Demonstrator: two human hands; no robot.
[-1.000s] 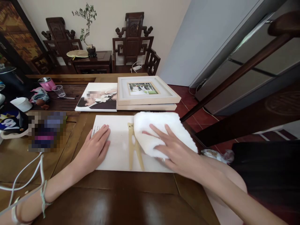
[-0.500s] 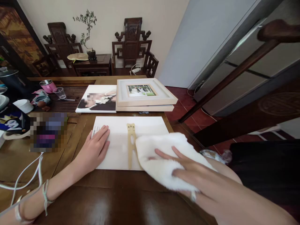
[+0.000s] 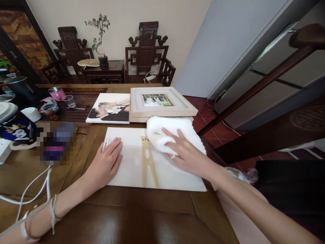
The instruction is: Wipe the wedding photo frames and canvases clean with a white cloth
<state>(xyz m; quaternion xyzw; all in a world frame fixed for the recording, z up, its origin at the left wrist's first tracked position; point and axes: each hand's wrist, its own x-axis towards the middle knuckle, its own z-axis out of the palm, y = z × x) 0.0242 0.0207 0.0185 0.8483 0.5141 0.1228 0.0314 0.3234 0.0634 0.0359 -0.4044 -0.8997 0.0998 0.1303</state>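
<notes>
A white rectangular panel (image 3: 132, 169) lies on the wooden table, with a barcode label at its left edge. Down its middle runs a flat gold forked bracket (image 3: 146, 161), like a picture-frame stand leg. My left hand (image 3: 108, 162) rests flat on the panel's left side, fingers stretched out and holding nothing. On the far right part of the panel, my right hand (image 3: 184, 149) presses and grips a fluffy white towel (image 3: 162, 130). The towel covers the panel's far right corner and touches the bracket's top end. A ring shows on a right finger.
Light wooden photo frames (image 3: 162, 113) are stacked behind the panel, beside a photo print panel (image 3: 109, 118). To the left are a pink mug (image 3: 57, 94), a clear plastic cup (image 3: 69, 101), a white cup (image 3: 31, 114) and white cables (image 3: 47, 183). A dark chair (image 3: 254, 135) stands at right.
My right hand has moved the towel away from me, from the panel's near right part to its far right corner. More of the bracket shows. My left hand stays in place.
</notes>
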